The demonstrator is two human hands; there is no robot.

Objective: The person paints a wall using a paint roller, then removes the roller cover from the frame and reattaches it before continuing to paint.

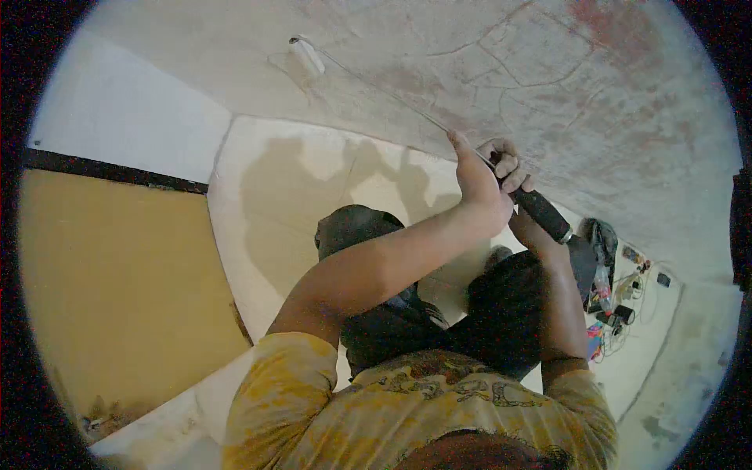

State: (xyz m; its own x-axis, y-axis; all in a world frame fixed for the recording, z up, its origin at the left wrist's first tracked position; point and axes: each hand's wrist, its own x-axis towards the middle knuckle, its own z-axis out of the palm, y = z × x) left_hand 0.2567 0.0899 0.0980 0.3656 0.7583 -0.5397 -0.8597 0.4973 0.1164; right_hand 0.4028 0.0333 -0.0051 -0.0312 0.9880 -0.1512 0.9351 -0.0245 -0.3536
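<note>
My left hand (pixel 478 176) is closed near the front of a dark tool (pixel 544 215), with one digit stretched along a thin rod or wire (pixel 392 92). Beside it, my right hand (pixel 511 166) has its fingers curled at the tool, partly hidden behind it. The tool has a thick black cylindrical body with a light-coloured end toward my right forearm. From the hands, the thin line runs up and left across the wall to a small white fitting (pixel 310 56) with a dark opening.
The rough wall (pixel 533 86) has cracks and reddish patches. A tan panel (pixel 117 290) with a dark edge lies at the left. Cables, a dark bag (pixel 600 239) and small items (pixel 623 315) lie on the floor at the right. My bent legs are below my arms.
</note>
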